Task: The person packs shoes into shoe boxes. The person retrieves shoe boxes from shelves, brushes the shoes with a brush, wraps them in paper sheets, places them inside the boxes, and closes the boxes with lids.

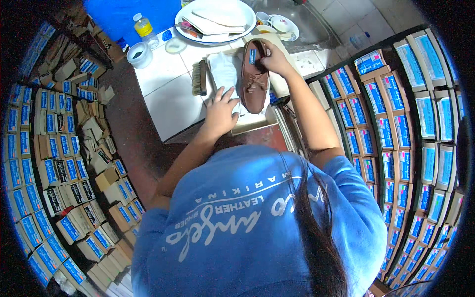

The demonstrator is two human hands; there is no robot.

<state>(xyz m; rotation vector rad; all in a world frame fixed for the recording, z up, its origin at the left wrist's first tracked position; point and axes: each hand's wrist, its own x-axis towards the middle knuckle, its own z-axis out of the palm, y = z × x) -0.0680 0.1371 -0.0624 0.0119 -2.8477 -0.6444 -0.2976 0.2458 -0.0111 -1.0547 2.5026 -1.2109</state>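
My right hand (274, 58) grips a brown leather lace-up shoe (256, 92) by its heel end, holding it over an open cardboard shoebox (256, 127). The shoe's insole bears a blue label. White tissue paper (224, 70) lines the box on the left of the shoe. My left hand (220, 113) rests at the box's near left edge, fingers spread over the tissue, with nothing gripped. Left of the box, a wooden-backed brush (199, 78) with pale bristles stands on its side on the white tiled counter (163, 92).
Across the counter's back are an enamel basin (178, 18) with white items, an open plastic tub (140, 55), a bottle with yellow label (144, 29), and a plate (295, 31) with cups beside a sink (315, 29). Shelves of labelled shoeboxes (386, 96) flank both sides.
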